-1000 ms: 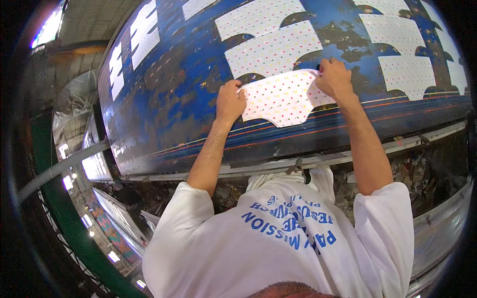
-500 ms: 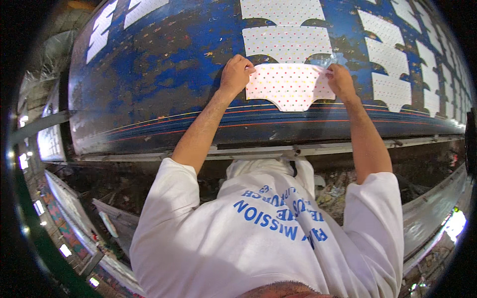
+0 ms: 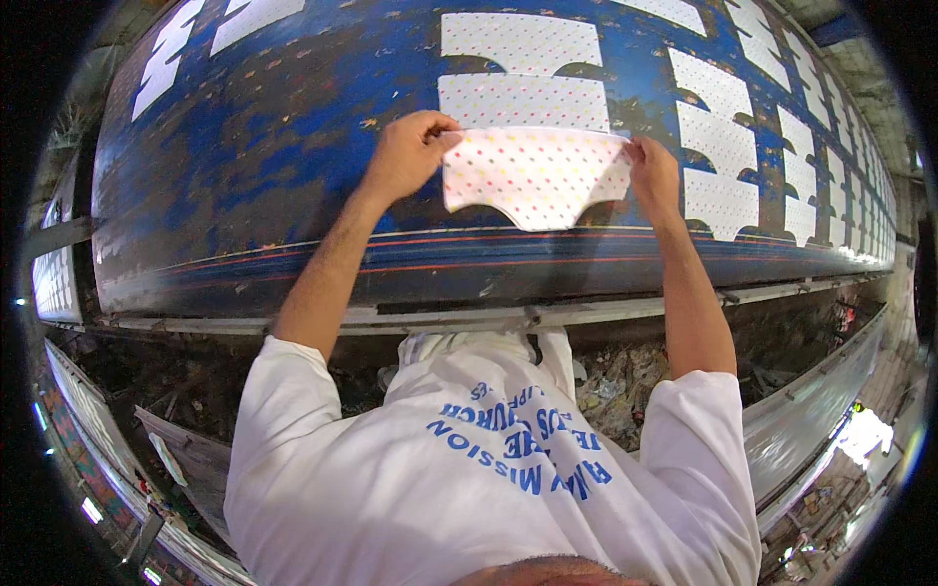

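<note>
A white fabric panel (image 3: 535, 174) with coloured polka dots, cut in the shape of briefs, hangs between my two hands near the table's front edge. My left hand (image 3: 412, 151) pinches its upper left corner. At the upper right corner, my right hand (image 3: 653, 176) grips it between thumb and fingers. The upper edge is pulled straight, and the narrow end points toward me. Just beyond it lies a matching dotted piece (image 3: 523, 103), whose near part is hidden behind the held panel. Another like piece (image 3: 518, 44) lies farther back.
The long table (image 3: 264, 186) has a worn blue and dark surface, with coloured lines along its front. Columns of dotted cut pieces (image 3: 721, 146) lie to the right, and more pieces (image 3: 168, 57) at the far left. A metal rail (image 3: 459, 319) runs along the near edge.
The panel now covers the leg cutouts of the piece beyond it and seems lifted off the table. Both hands keep hold of its corners. The whole view has shifted somewhat.
</note>
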`<state>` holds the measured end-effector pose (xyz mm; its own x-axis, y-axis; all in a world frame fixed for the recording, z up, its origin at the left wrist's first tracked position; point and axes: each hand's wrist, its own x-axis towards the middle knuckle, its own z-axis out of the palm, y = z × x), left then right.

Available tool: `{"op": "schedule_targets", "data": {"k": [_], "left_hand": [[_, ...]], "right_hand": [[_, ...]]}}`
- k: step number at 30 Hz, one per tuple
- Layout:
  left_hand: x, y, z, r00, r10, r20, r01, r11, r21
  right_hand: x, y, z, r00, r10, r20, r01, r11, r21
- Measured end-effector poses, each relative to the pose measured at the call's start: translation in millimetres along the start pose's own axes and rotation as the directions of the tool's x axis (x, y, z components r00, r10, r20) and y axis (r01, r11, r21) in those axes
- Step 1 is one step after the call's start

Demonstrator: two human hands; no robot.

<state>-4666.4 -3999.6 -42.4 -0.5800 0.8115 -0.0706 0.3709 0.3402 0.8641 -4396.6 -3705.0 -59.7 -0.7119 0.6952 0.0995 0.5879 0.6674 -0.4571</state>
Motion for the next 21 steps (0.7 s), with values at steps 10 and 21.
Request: {"op": "schedule_targets", "data": {"k": [10, 21], "left_hand": [[137.1, -70.4, 28.9, 0.974, -0.113, -0.196, 0.19, 0.878, 0.439], [139.9, -54.8, 51.7, 0.954, -0.178, -0.24, 0.295, 0.69, 0.661]], "right_hand": [[134.0, 48.0, 76.0, 0.948, -0.318, -0.013, 0.318, 0.946, 0.064], [166.4, 44.7, 72.8, 0.914, -0.177, 0.365, 0.23, 0.968, -0.106]]}}
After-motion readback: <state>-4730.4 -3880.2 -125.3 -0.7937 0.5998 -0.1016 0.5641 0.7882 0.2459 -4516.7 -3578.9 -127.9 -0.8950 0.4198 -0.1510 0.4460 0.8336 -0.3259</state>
